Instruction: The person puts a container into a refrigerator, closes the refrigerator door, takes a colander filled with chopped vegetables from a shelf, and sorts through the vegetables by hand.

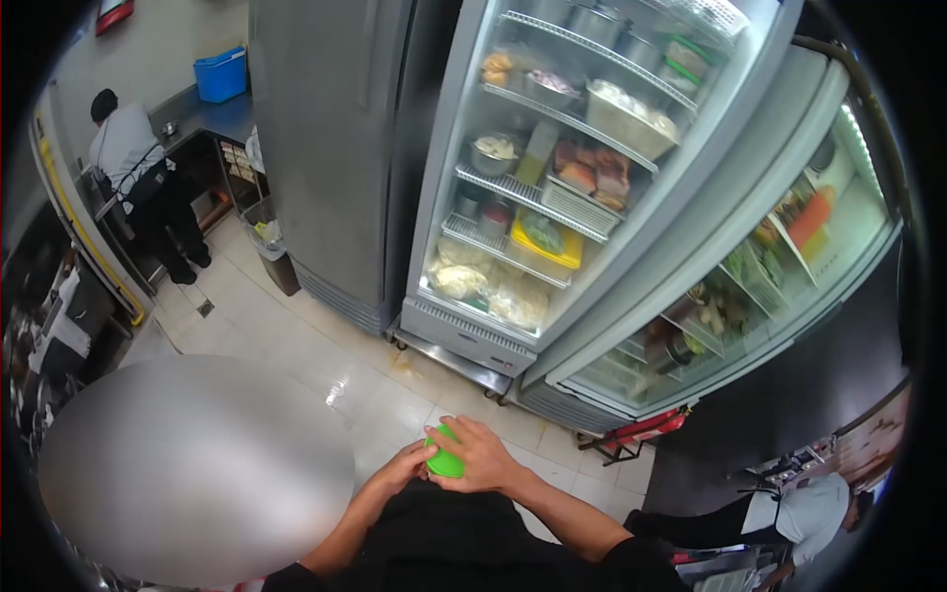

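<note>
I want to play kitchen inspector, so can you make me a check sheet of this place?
Surface: light tiled floor, brownish mark by the lit fridge
Job's things: one bright green item, partly covered by fingers
Clutter: bin standing on the floor beside the tall steel cabinet
Grippers: bare left hand and right hand, both on the green item
Cables: nothing seen
Surroundings: one person at a counter, another person at lower right; a grey blur hides the lower left
</note>
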Motion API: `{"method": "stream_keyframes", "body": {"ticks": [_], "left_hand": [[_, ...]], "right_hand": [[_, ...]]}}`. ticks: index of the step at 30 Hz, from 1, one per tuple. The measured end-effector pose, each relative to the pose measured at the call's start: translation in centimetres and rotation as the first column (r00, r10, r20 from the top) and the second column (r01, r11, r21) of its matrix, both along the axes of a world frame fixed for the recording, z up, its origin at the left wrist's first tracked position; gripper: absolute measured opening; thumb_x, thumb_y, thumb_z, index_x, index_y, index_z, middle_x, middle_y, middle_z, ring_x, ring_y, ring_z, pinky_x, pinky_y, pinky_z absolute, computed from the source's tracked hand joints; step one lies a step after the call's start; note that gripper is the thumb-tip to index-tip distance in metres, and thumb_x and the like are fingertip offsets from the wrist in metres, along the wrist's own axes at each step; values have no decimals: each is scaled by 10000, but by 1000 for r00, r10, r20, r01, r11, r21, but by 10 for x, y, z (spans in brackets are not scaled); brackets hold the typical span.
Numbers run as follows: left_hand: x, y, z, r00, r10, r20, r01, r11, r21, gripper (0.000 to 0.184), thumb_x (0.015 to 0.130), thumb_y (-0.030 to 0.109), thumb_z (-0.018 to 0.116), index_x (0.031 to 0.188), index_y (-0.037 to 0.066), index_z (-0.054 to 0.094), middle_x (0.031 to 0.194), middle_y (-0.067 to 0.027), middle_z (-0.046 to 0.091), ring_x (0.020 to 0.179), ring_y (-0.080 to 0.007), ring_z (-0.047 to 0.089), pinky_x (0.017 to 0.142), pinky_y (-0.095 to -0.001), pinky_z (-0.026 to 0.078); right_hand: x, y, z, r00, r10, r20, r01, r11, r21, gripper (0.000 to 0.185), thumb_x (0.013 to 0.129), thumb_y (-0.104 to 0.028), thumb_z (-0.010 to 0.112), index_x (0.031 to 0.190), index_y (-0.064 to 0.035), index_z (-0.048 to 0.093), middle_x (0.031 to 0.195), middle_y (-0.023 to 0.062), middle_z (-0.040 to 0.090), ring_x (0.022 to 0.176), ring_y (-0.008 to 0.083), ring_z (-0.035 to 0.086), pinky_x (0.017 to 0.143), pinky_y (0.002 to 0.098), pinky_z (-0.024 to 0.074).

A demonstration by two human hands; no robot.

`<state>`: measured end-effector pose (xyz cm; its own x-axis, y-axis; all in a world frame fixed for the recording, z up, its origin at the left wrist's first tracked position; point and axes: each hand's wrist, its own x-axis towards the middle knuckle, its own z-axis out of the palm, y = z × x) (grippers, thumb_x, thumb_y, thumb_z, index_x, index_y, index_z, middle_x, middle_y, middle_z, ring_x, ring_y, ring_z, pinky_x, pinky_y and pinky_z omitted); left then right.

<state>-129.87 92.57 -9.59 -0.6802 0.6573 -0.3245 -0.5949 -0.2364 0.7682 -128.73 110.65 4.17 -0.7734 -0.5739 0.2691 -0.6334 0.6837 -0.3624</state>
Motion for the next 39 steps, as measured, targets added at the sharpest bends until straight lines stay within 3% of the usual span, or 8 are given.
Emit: {"method": "stream_keyframes", "body": {"ticks": [10, 16, 20, 24, 27, 29, 32, 39], "left_hand": [[-59, -106, -66, 713, 700, 39, -583, 623, -522, 453, 825, 408, 646, 1063, 25, 601, 782, -38, 603, 562, -100, 521, 476, -247, 382], [-44, -160, -151, 419, 908, 5, -813, 377, -443, 531, 843, 323, 600, 1132, -122, 572, 985, -197, 654, 819, -259, 673, 666, -367, 544], [-47, -156, -179, 103, 979, 179, -905, 167, -391, 534, 903, 363, 528, 1209, -73, 554, 1057, -172, 651, 870, -295, 676, 723, -397, 560], [-26, -171, -234, 391, 891, 232, -837, 449, -314, 549, 928, 452, 487, 1178, -30, 569, 960, -151, 666, 768, -282, 663, 700, -410, 554], [-43, -141, -198, 204, 968, 146, -884, 246, -398, 500, 885, 453, 559, 1094, 4, 625, 896, -149, 675, 705, -235, 655, 568, -375, 502], [-47, -160, -241, 19, 983, 181, -517, 164, -840, 537, 743, 532, 659, 892, 16, 675, 716, -109, 627, 542, -221, 577, 447, -373, 415], [-94, -161, -190, -28, 973, 230, -338, 208, -918, 552, 713, 539, 679, 864, 8, 667, 689, -98, 602, 553, -204, 555, 485, -362, 417], [-153, -223, -190, 174, 954, 246, -259, 285, -923, 592, 697, 538, 697, 900, -18, 669, 740, -114, 635, 580, -219, 574, 516, -374, 437]], "right_hand": [[-191, -24, -22, 977, 177, 116, -189, 977, 103, 659, 811, -347, 692, 1381, -103, 468, 1421, 270, 355, 1298, 440, 350, 1054, 556, 299], [-351, -6, 31, 997, 44, -60, -36, 991, 131, 555, 765, -241, 737, 1254, -35, 577, 1361, 252, 449, 1300, 436, 373, 1069, 558, 300], [-463, 4, 103, 833, -25, -552, 2, 999, -43, 466, 737, -173, 705, 1140, 23, 579, 1223, 274, 498, 1219, 446, 413, 1022, 558, 325], [-537, 2, 195, 667, 45, -744, -39, 999, 26, 345, 694, -93, 637, 1015, 26, 592, 1267, 271, 494, 1255, 434, 422, 1076, 552, 315], [-571, 6, 216, 533, 174, -828, 69, 967, 247, 323, 749, -76, 602, 1051, 39, 616, 1175, 208, 578, 1247, 373, 465, 1123, 542, 279], [-571, -1, 221, 562, 161, -811, 90, 963, 254, 234, 757, -97, 624, 946, 40, 632, 1083, 187, 604, 1237, 355, 478, 1139, 528, 264], [-575, -17, 232, 566, 208, -798, 126, 934, 334, 144, 741, -84, 653, 826, 19, 600, 928, 200, 580, 1093, 357, 535, 1160, 510, 245], [-596, -44, 241, 667, 50, -743, 407, 811, 420, 70, 760, -75, 604, 733, -16, 629, 756, 156, 631, 796, 305, 583, 796, 412, 433]]}}
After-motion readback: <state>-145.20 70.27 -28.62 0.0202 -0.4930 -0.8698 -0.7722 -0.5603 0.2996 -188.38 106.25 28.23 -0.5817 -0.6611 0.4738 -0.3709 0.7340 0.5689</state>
